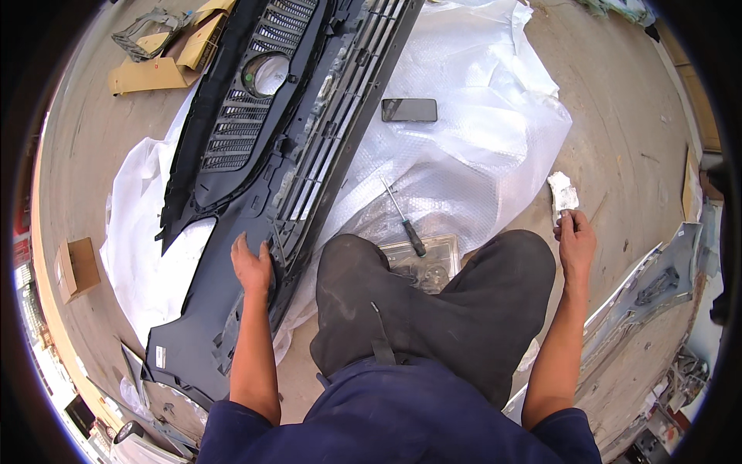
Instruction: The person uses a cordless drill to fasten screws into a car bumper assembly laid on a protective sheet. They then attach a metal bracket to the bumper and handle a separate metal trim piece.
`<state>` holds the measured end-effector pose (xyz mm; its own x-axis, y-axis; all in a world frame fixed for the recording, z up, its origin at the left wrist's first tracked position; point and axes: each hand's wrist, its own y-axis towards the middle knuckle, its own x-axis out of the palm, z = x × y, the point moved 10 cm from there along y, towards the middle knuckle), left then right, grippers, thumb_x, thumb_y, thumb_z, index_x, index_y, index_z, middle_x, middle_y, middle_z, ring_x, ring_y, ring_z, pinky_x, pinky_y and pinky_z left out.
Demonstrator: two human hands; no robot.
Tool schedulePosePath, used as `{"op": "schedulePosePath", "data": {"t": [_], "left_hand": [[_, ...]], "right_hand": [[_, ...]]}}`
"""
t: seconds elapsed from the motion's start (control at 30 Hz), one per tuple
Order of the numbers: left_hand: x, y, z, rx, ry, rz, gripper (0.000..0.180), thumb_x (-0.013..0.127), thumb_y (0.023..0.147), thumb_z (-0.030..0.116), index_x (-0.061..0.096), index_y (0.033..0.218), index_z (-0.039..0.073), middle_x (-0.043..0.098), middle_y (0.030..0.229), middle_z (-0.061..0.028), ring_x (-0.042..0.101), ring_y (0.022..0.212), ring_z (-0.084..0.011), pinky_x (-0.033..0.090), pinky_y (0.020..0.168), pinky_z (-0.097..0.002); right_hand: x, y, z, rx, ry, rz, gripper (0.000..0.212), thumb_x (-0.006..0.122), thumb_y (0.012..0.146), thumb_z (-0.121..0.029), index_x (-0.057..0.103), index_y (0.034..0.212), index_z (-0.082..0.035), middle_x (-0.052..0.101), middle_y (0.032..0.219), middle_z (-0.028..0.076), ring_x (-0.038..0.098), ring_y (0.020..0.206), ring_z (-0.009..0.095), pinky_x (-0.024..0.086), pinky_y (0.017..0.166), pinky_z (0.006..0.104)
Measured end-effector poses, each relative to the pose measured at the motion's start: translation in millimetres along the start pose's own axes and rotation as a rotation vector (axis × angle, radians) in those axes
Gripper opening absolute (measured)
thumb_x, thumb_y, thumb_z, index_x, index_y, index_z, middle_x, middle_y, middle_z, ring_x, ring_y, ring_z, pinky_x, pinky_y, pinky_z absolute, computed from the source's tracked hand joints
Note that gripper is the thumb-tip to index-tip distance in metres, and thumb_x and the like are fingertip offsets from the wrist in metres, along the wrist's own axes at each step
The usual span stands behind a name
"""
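A large black car bumper (212,309) with a slatted grille (232,127) lies at a slant on my left. My left hand (252,265) rests on its surface beside the lower grille, fingers apart and gripping nothing. Out to the right, my right hand (576,241) pinches the near end of a crumpled white piece (563,190), perhaps paper or plastic film. A screwdriver (413,238) with a dark handle lies between my knees and the bumper, its tip pointing away. Partly under it is a clear plastic box (444,251), whose contents I cannot make out.
White bubble wrap (479,93) spreads beneath the bumper, with a dark phone (410,110) on it. Opened cardboard (151,75) lies at the far left, a small carton (76,269) nearer. A grey panel (657,282) stands on the right.
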<state>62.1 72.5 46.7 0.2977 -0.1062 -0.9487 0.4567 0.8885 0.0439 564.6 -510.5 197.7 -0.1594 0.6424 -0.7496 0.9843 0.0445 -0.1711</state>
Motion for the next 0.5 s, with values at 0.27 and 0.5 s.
{"op": "schedulePosePath", "data": {"t": [0.27, 0.5], "left_hand": [[71.5, -41.7, 286.6, 0.744, -0.24, -0.538, 0.035, 0.064, 0.102, 0.004, 0.066, 0.137, -0.002, 0.071, 0.128, -0.0234, 0.067, 0.122, -0.0426, 0.055, 0.106, -0.0492], [225.8, -0.4, 232.2, 0.533, 0.18, -0.434, 0.056, 0.06, 0.099, 0.003, 0.045, 0.152, -0.008, 0.048, 0.159, -0.037, 0.047, 0.148, -0.0527, 0.037, 0.127, -0.0559]], "right_hand": [[122.5, -163.1, 340.2, 0.245, -0.389, -0.333, 0.037, 0.067, 0.098, -0.031, 0.075, 0.115, 0.001, 0.077, 0.105, 0.03, 0.074, 0.104, 0.047, 0.056, 0.09, 0.0512], [67.8, -222.8, 313.8, 0.477, -0.292, 0.106, 0.024, 0.071, 0.096, -0.018, 0.072, 0.114, -0.002, 0.075, 0.11, 0.024, 0.071, 0.105, 0.045, 0.057, 0.093, 0.0538]]}}
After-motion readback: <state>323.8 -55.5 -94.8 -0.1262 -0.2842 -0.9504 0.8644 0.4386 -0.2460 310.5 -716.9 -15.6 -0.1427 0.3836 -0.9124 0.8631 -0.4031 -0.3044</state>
